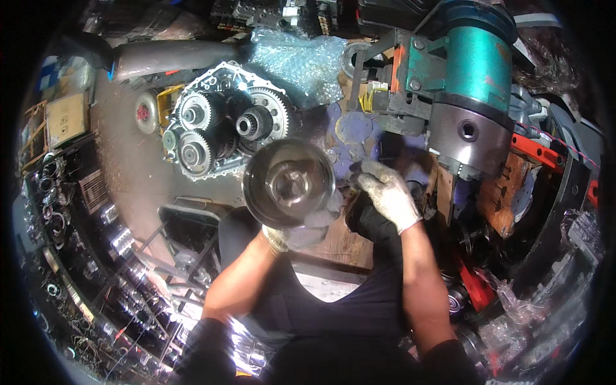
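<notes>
A round metal drum (258,204), cup-shaped with a hub in its middle, is held up in front of me with its hollow side showing. My left hand (307,236), in a pale glove with grey fingers, grips it from below and along its right side; the drum hides part of the fingers. To its right, apart from the drum, my gloved right hand (387,196) has its fingers loosely bent toward the left, with nothing visible in them. Purple abrasive discs (355,128) lie just beyond that hand.
Beyond the drum stands an open gearbox housing (206,174) with several gears. A green motor (478,67) with a steel chuck (467,131) fills the upper right. Bubble wrap (298,64) lies at the back. Racks of metal parts (122,237) line the left.
</notes>
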The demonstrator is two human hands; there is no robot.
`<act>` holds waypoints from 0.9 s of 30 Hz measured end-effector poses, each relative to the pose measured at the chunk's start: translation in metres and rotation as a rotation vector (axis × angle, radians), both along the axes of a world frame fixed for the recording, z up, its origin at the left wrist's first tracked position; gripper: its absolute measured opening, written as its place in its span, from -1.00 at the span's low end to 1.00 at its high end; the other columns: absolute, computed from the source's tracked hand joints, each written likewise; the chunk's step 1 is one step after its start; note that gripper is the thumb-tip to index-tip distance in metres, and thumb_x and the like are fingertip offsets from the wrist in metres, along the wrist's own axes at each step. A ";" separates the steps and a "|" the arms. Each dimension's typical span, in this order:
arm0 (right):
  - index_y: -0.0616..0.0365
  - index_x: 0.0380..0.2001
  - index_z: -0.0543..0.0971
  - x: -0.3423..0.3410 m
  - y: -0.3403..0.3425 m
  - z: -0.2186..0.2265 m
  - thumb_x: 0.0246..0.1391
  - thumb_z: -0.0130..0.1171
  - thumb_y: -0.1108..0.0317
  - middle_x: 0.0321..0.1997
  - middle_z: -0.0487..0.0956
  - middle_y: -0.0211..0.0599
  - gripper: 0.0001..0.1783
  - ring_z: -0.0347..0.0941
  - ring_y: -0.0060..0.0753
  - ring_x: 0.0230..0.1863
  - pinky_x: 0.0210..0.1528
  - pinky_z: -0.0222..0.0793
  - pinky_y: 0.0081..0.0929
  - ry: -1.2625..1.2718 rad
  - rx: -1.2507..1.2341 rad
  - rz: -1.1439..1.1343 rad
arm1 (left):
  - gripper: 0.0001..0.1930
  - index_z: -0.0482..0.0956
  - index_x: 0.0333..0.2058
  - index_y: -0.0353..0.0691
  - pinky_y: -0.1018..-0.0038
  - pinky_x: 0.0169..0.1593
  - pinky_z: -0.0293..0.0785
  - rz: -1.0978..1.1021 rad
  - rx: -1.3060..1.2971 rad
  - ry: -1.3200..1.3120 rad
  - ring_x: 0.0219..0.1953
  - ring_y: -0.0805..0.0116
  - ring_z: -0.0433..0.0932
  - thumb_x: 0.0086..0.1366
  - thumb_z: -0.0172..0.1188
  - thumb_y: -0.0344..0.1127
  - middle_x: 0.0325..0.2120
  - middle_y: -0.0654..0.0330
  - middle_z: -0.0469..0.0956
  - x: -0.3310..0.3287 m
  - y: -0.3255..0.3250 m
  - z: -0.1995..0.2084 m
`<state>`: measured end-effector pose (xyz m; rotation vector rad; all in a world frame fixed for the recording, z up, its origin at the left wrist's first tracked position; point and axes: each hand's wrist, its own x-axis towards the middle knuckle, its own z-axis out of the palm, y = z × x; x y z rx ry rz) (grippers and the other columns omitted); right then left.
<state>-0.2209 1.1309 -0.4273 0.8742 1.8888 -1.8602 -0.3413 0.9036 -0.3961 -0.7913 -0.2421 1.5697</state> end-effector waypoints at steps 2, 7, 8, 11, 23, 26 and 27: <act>0.34 0.08 0.66 -0.006 0.015 -0.004 0.31 0.19 0.36 0.05 0.74 -0.13 -0.64 0.65 -0.29 0.09 0.21 0.50 -0.38 0.149 0.128 0.123 | -0.48 0.43 0.24 -0.12 0.49 -0.39 0.50 0.038 0.276 0.088 -0.23 0.42 0.49 0.46 0.22 0.03 -0.09 0.26 0.46 -0.013 0.007 -0.015; 0.23 0.08 0.69 -0.007 0.033 0.003 0.29 0.20 0.31 0.02 0.73 -0.12 -0.64 0.66 -0.28 0.07 0.15 0.52 -0.38 0.012 0.316 0.355 | -0.37 0.46 0.18 -0.24 0.49 -0.47 0.54 0.077 -0.292 0.296 -0.42 0.34 0.49 0.43 0.20 0.20 -0.30 0.23 0.48 -0.046 0.014 -0.033; 0.22 0.09 0.68 -0.005 0.037 0.004 0.30 0.18 0.30 0.04 0.73 -0.13 -0.63 0.66 -0.26 0.08 0.15 0.53 -0.35 0.025 0.361 0.396 | -0.36 0.46 0.16 -0.26 0.49 -0.51 0.53 0.127 -0.322 0.375 -0.42 0.32 0.50 0.44 0.18 0.22 -0.29 0.20 0.49 -0.050 0.016 -0.032; 0.15 0.16 0.66 0.004 0.044 0.004 0.33 0.11 0.24 0.14 0.70 -0.10 -0.58 0.63 -0.12 0.16 0.21 0.54 -0.23 -0.017 0.452 0.412 | -0.39 0.48 0.11 -0.30 0.50 -0.55 0.55 0.251 -0.284 0.399 -0.48 0.29 0.51 0.48 0.12 0.21 -0.31 0.14 0.51 -0.053 0.020 -0.018; 0.11 -0.07 0.71 0.053 0.063 0.012 0.34 0.07 0.14 0.03 0.71 -0.05 -0.65 0.62 0.02 0.11 0.15 0.53 -0.11 0.316 1.033 0.546 | -0.78 0.58 -0.07 -0.23 0.38 -0.47 0.59 0.263 -0.581 1.144 -0.41 0.24 0.61 0.51 0.10 -0.21 -0.33 0.13 0.62 -0.012 0.001 0.051; 0.17 0.00 0.70 0.056 0.073 0.039 0.40 0.15 0.06 -0.15 0.78 -0.21 -0.59 0.71 -0.31 -0.21 -0.10 0.60 -0.34 0.401 0.282 -0.277 | -0.42 0.50 -0.06 -0.36 0.55 -0.60 0.35 0.238 -0.616 1.155 -0.55 0.35 0.44 0.50 0.09 0.20 -0.41 0.16 0.48 0.003 0.003 0.080; 0.19 0.02 0.69 0.058 0.076 0.048 0.41 0.16 0.05 -0.20 0.78 -0.25 -0.58 0.70 -0.39 -0.27 -0.15 0.60 -0.39 0.425 0.029 -0.443 | -0.42 0.50 -0.06 -0.30 0.56 -0.60 0.34 0.292 -0.643 1.082 -0.53 0.36 0.44 0.47 0.12 0.23 -0.39 0.15 0.48 0.007 0.006 0.090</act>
